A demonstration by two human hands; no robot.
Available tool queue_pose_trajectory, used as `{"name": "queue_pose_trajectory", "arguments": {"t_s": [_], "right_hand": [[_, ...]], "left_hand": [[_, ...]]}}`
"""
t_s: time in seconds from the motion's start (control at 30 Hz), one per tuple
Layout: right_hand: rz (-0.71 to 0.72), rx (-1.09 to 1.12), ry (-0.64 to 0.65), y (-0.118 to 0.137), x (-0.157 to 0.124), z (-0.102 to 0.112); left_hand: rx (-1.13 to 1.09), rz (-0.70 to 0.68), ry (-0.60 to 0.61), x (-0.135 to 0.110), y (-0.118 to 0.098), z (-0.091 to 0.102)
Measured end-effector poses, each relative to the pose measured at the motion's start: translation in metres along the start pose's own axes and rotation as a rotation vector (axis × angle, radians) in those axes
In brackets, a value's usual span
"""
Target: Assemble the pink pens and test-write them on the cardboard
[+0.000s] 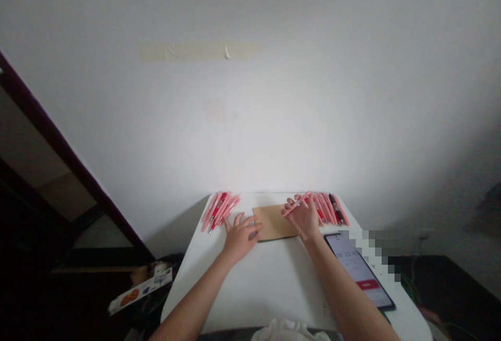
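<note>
My right hand (pixel 304 218) is turned partly palm up and holds a pink pen (pixel 296 204) slantwise across its fingers, over the right end of a brown cardboard piece (pixel 274 222). Fingers spread, my left hand (pixel 241 234) rests at the cardboard's left edge with nothing in its grip. Just beyond the left fingers lies a loose pile of pink and red pens (pixel 221 209). To the right of my right hand, a row of pink and red pens (pixel 324 208) lies side by side, with a black pen (pixel 335 209) among them.
A phone (pixel 360 270) showing a timer lies on the white table (pixel 270 289), beside my right forearm. The table's far edge meets a pale wall (pixel 274 121). Down at the left, a white printed box (pixel 141 291) sits below table height.
</note>
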State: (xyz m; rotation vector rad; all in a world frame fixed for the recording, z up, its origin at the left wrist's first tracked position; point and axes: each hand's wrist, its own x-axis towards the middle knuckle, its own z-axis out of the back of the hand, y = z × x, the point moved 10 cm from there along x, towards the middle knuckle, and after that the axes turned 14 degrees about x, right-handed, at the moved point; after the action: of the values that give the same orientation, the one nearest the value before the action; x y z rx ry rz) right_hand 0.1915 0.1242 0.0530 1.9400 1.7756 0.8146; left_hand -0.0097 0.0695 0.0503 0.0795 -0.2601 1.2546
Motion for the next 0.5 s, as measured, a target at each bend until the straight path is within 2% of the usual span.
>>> {"name": "queue_pose_trajectory", "arguments": {"t_s": [0.17, 0.4, 0.5], "right_hand": [[0.05, -0.092, -0.003, 0.0103, -0.0038, -0.0003], [0.011, -0.017, 0.022, 0.008, -0.0053, -0.0027], [0.016, -0.058, 0.027, 0.0064, -0.0036, -0.0011]], "left_hand": [[0.016, 0.0, -0.001, -0.0003, 0.0006, 0.0011], [0.007, 0.001, -0.004, 0.0002, 0.0023, -0.0017], [0.006, 0.002, -0.002, 0.0004, 0.0023, -0.0031]]}}
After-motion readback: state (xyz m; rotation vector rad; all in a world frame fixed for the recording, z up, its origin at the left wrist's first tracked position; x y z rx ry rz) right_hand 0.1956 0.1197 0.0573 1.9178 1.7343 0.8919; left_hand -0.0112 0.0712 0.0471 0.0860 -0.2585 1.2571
